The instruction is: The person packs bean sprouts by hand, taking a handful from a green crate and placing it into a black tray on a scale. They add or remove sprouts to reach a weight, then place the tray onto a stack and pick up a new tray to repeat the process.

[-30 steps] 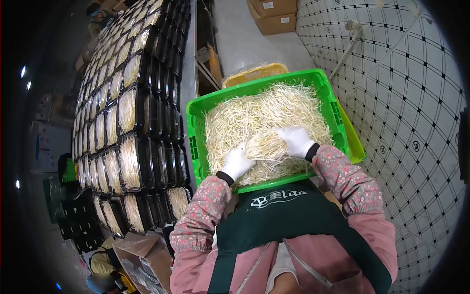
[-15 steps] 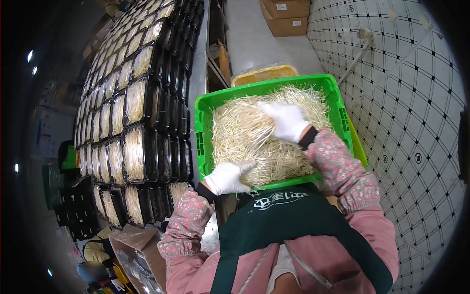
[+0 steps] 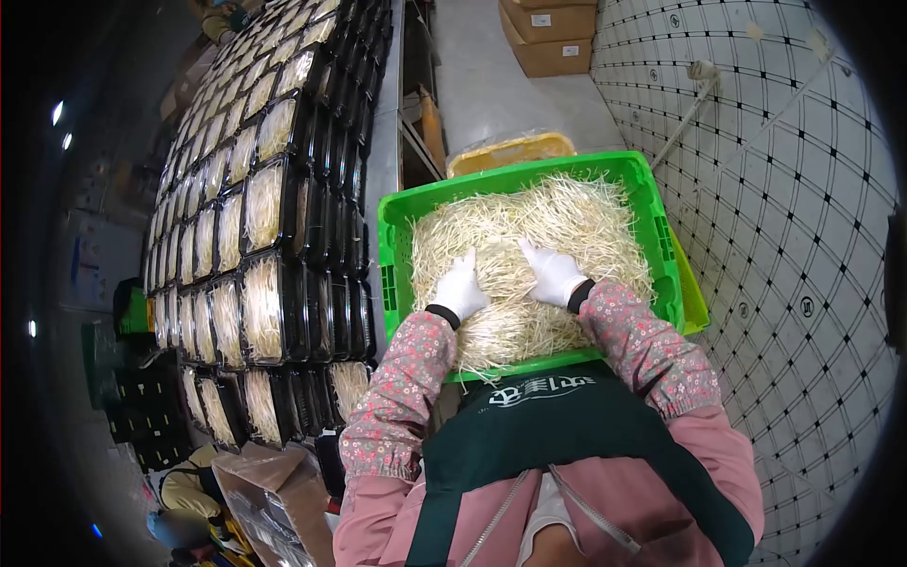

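Observation:
A green plastic crate (image 3: 529, 171) in front of me is heaped with pale bean sprouts (image 3: 557, 213). My left hand (image 3: 460, 289), in a white glove, is dug into the sprouts left of the middle, its thumb pointing away from me. Opposite it, my right hand (image 3: 553, 274), also gloved in white, grips into the same heap. A clump of sprouts lies between the two hands. The sprouts partly hide the fingers of both.
Stacked black trays of sprouts (image 3: 263, 307) fill the left side. Beyond the crate are a yellow basket (image 3: 510, 151) and cardboard boxes (image 3: 553, 38). An open carton (image 3: 274, 510) stands lower left, near another person (image 3: 194, 487). At right is a patterned surface (image 3: 784, 236).
My right hand has come down from the upper part of the heap with its bunch of sprouts. My left hand has moved from the crate's near edge up into the sprouts.

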Motion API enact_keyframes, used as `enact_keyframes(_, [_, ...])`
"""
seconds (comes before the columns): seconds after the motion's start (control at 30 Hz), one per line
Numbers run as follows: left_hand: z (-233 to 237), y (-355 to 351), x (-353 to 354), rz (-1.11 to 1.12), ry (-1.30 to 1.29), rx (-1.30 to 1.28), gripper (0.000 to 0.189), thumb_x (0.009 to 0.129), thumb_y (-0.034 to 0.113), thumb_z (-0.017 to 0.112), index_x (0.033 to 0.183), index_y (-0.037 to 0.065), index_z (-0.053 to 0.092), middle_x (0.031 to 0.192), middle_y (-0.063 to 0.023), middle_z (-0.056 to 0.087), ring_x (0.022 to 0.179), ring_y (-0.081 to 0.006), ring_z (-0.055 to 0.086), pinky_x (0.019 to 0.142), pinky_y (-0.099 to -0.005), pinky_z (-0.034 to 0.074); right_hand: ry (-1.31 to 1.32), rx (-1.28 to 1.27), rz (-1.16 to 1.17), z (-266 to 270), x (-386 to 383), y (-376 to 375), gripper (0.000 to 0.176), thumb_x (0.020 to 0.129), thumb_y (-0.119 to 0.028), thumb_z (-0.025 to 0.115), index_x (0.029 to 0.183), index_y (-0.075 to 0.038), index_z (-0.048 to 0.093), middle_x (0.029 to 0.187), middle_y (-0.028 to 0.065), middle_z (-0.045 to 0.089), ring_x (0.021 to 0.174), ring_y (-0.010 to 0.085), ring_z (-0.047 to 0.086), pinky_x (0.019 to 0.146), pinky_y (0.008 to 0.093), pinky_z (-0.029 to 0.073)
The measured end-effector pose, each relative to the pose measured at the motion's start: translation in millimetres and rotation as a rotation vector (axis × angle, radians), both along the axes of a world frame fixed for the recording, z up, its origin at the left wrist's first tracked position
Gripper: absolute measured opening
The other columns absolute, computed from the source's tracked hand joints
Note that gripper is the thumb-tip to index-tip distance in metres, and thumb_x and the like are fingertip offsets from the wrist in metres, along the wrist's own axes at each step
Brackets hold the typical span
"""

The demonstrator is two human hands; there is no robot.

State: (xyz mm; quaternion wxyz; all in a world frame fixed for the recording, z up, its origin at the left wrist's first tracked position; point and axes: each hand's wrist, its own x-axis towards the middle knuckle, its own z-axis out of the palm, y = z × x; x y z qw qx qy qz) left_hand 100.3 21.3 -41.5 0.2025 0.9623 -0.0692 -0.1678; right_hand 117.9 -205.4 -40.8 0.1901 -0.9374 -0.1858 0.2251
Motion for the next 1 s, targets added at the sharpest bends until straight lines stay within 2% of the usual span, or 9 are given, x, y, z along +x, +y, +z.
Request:
enact_keyframes(0.17, [48.9,-6.7,-12.9,-0.011,0.122,0.036,0.056,0.066,0.018,0.079,0.116,0.005,0.059,0.101,-0.0209,0.066,0.098,-0.0387,0.064,0.087,-0.0415,0.052,-0.305,0.161,0.122,14.9,-0.9,-37.1,0.035,0.075,-0.014,0.063,0.110,-0.010,0.063,0.097,0.0149,0.069,0.089,0.0337,0.067,0.077,0.0422,0.054])
enact_keyframes(0.23, [28.3,13.9,-24.1,-0.100,-0.083,-0.071,0.051,0.068,0.018,0.077,0.113,0.006,0.058,0.098,-0.0184,0.065,0.094,-0.0384,0.064,0.082,-0.0438,0.053,-0.351,0.157,0.086,16.8,8.9,-63.9,0.033,0.078,-0.026,0.067,0.109,-0.012,0.065,0.096,0.0150,0.069,0.088,0.0337,0.068,0.075,0.0421,0.055])
enact_keyframes(0.4, [16.1,44.1,-50.7,-0.247,-0.319,-0.063,0.051,0.067,0.005,0.071,0.116,0.009,0.059,0.100,-0.0107,0.063,0.090,-0.0321,0.064,0.075,-0.0413,0.053,-0.271,0.321,-0.213,103.1,34.5,-86.4,0.049,0.077,-0.048,0.075,0.111,-0.013,0.068,0.091,0.0135,0.072,0.082,0.0314,0.070,0.075,0.0393,0.055])
enact_keyframes(0.57, [39.2,24.8,-52.0,-0.388,-0.250,-0.054,0.089,0.066,0.011,0.075,0.146,0.012,0.037,0.132,-0.0159,0.054,0.114,-0.0365,0.055,0.093,-0.0439,0.049,-0.321,0.227,0.033,73.7,54.5,9.9,0.054,0.076,-0.040,0.073,0.122,-0.013,0.061,0.100,0.0163,0.070,0.088,0.0328,0.068,0.074,0.0402,0.055])
enact_keyframes(0.67, [78.7,20.9,-48.7,-0.413,-0.046,0.062,0.094,0.068,0.018,0.079,0.150,0.013,0.033,0.139,-0.0179,0.051,0.120,-0.0353,0.055,0.098,-0.0431,0.048,-0.088,-0.098,0.303,20.5,54.6,45.8,0.104,0.069,-0.034,0.082,0.153,-0.016,0.024,0.148,0.0173,0.042,0.132,0.0347,0.046,0.104,0.0491,0.041])
enact_keyframes(0.8, [98.2,31.6,-16.3,-0.196,0.038,-0.138,0.090,0.068,0.029,0.084,0.145,0.013,0.043,0.135,-0.0192,0.055,0.119,-0.0315,0.058,0.102,-0.0400,0.046,-0.100,-0.116,0.271,41.4,61.5,28.2,0.129,0.060,-0.039,0.088,0.157,-0.017,0.006,0.158,0.0197,0.022,0.145,0.0394,0.025,0.113,0.0582,0.024])
enact_keyframes(0.83, [89.9,30.6,-4.9,-0.199,-0.228,-0.226,0.087,0.066,0.031,0.086,0.141,0.011,0.048,0.136,-0.0187,0.055,0.123,-0.0322,0.056,0.106,-0.0398,0.043,-0.101,-0.120,0.246,42.6,66.4,17.5,0.131,0.059,-0.040,0.089,0.157,-0.016,0.006,0.158,0.0207,0.021,0.145,0.0401,0.023,0.114,0.0588,0.023])
enact_keyframes(0.93, [60.6,22.5,37.6,-0.211,-0.336,-0.120,0.123,0.056,0.038,0.091,0.155,0.014,0.021,0.157,-0.0193,0.026,0.143,-0.0400,0.029,0.114,-0.0470,0.032,-0.050,-0.237,0.255,38.8,72.0,10.3,0.142,0.053,-0.049,0.090,0.156,-0.011,0.000,0.158,0.0223,0.021,0.147,0.0385,0.021,0.115,0.0590,0.019])
enact_keyframes(1.0, [31.4,18.9,56.3,-0.226,-0.113,-0.104,0.139,0.049,0.043,0.093,0.157,0.013,0.010,0.161,-0.0198,0.010,0.146,-0.0426,0.020,0.115,-0.0510,0.029,0.020,-0.277,0.286,18.8,63.3,15.2,0.147,0.050,-0.053,0.091,0.156,-0.009,-0.001,0.158,0.0232,0.021,0.146,0.0379,0.021,0.114,0.0610,0.019])
